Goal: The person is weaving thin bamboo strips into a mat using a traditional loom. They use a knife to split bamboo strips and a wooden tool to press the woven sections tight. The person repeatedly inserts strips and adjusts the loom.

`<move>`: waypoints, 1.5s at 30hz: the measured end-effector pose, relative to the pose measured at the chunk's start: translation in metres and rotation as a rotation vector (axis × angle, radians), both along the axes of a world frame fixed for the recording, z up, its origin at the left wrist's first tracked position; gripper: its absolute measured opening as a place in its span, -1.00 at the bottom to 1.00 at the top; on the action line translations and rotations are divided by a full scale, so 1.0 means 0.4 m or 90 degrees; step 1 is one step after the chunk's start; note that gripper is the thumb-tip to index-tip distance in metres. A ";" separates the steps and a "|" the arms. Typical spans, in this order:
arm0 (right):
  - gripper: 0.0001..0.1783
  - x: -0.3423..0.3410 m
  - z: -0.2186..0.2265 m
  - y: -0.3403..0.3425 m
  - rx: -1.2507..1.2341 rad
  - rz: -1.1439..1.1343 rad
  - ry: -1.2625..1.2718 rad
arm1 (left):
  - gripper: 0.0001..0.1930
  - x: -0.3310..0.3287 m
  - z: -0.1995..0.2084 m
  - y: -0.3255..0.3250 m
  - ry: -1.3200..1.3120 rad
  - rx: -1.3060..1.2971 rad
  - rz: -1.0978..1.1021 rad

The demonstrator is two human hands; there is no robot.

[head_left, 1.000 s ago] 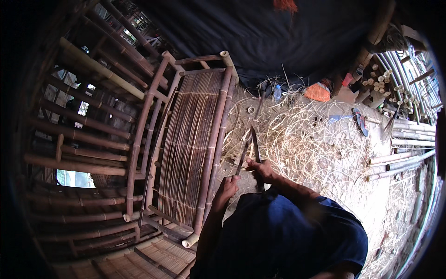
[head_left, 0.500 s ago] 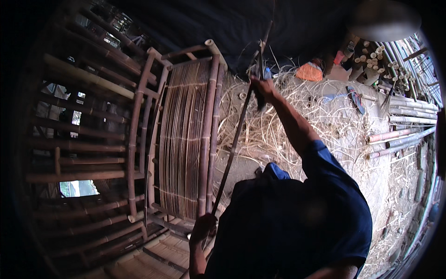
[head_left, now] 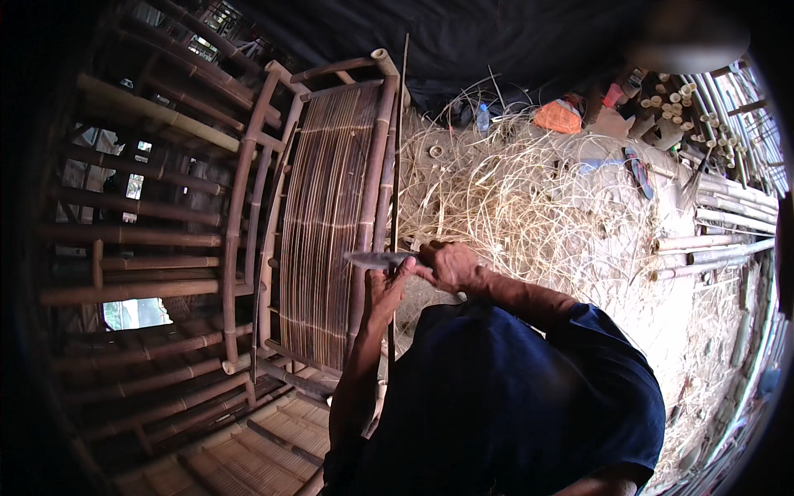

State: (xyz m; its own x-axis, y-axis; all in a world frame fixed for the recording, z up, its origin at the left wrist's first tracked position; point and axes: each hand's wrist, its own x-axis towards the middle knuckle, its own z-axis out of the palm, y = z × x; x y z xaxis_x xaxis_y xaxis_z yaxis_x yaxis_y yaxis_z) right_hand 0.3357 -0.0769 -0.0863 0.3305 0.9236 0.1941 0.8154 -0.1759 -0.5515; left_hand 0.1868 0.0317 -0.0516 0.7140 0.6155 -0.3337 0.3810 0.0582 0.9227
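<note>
My right hand [head_left: 451, 266] is closed around a knife, whose broad grey blade [head_left: 372, 259] points left over the edge of a bamboo bench. Just below the blade, my left hand [head_left: 385, 289] is closed on a long, dark bamboo strip [head_left: 399, 157]. The strip stands nearly lengthwise in the picture, running beside the bench's right rail, and the blade crosses it close to my left thumb. Both hands are close together in front of my dark blue shirt. The bench's slatted bamboo surface [head_left: 327, 215] lies to the left of them.
Bamboo frames [head_left: 141, 256] fill the left side. Pale bamboo shavings [head_left: 513, 198] cover the floor on the right, with an orange bag [head_left: 558, 116], a clear bottle [head_left: 483, 117] and a sandal [head_left: 638, 173]. Bamboo poles [head_left: 711, 244] lie at the far right.
My right hand has come back from the strip's far end toward my body, and the knife blade now shows across the strip. My left hand has moved up along the bench, nearer the right.
</note>
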 end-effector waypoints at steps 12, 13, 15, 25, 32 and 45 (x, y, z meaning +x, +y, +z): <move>-0.25 0.155 0.010 0.047 0.010 -0.013 -0.030 | -0.56 -0.126 0.099 -0.080 -0.095 0.130 -0.088; -0.23 0.200 -0.031 0.080 0.003 -0.100 -0.007 | -0.56 -0.154 0.115 -0.082 -0.058 0.137 -0.091; -0.28 0.298 -0.027 0.112 -0.087 -0.178 0.068 | -0.54 -0.165 0.152 -0.102 -0.027 0.100 -0.101; -0.43 0.565 -0.085 0.195 -0.080 -0.233 0.194 | -0.45 -0.343 0.191 -0.168 0.223 0.257 -0.123; -0.61 0.487 0.053 0.190 0.228 -0.146 0.911 | -0.47 -0.446 0.181 -0.146 0.294 0.147 -0.209; -0.20 0.149 0.199 0.229 0.027 -0.001 0.176 | -0.63 0.066 0.059 0.110 -0.227 -0.043 0.071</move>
